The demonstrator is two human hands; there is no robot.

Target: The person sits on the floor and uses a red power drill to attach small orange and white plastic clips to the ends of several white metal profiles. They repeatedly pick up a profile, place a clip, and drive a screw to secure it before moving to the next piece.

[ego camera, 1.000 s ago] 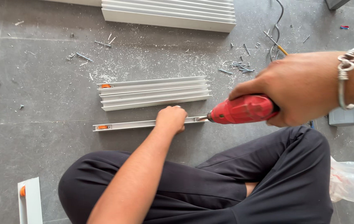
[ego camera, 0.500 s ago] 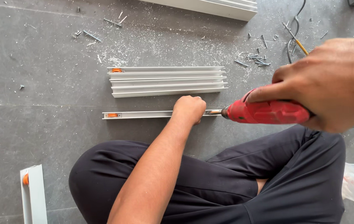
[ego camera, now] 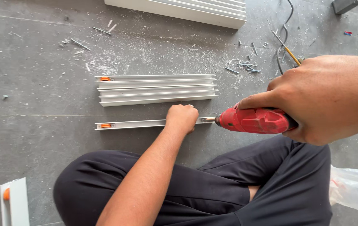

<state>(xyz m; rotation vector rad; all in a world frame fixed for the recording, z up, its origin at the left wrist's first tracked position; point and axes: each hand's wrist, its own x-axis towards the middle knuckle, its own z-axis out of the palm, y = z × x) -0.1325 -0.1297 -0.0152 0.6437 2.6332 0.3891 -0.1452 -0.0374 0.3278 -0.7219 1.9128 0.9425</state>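
A red power drill (ego camera: 256, 120) is gripped in the right hand (ego camera: 323, 98), fingers wrapped tightly round its body, its tip set against the right end of a single grey channel strip (ego camera: 135, 124) lying on the grey floor (ego camera: 32, 83). The strip is pinned down by the left hand (ego camera: 182, 118), closed in a fist over it. A stack of similar strips (ego camera: 156, 89) is seen just beyond, on the far side.
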